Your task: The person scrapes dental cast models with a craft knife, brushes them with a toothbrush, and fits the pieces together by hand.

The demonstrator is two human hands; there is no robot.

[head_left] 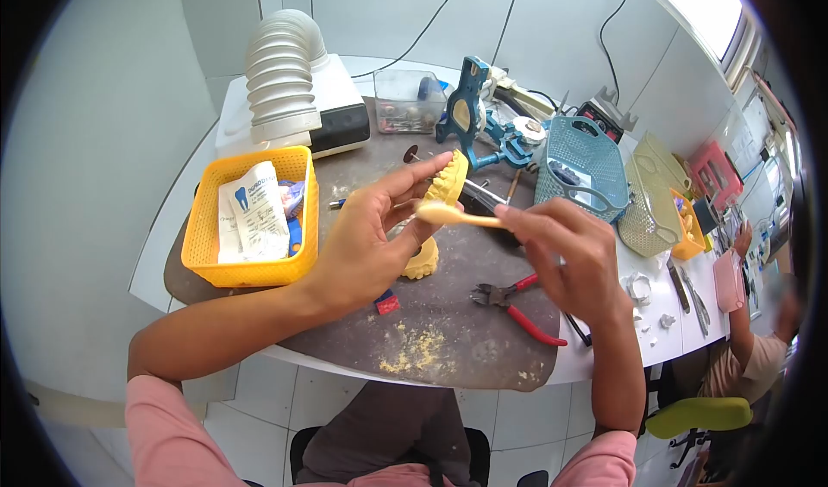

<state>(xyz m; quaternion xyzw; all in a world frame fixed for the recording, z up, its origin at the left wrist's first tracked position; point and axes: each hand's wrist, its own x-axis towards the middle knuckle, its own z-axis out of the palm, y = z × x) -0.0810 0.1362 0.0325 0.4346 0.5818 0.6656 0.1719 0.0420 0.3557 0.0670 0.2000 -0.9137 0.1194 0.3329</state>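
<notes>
My left hand (pixel 366 228) is closed around a yellow plaster dental cast (pixel 450 179), its row of teeth facing up and outward. In my right hand (pixel 573 250) is a cream-coloured brush (pixel 457 217), pinched by the handle. The brush's head is just below the cast, near my left thumb; whether it touches the cast I cannot tell. A second yellow dental cast (pixel 422 260) rests on the grey mat below my hands, partly hidden by my left hand. Red-handled cutting pliers (pixel 519 307) lie open near my right hand.
Yellow powder (pixel 418 350) is scattered on the mat's (pixel 341 349) front. A yellow basket (pixel 250 273) with packets stands left, beside a white hose (pixel 280 77). Behind are a blue articulator (pixel 468 99) and a clear box (pixel 405 103). A blue basket (pixel 582 163) stands right; another person (pixel 750 362) sits farther right.
</notes>
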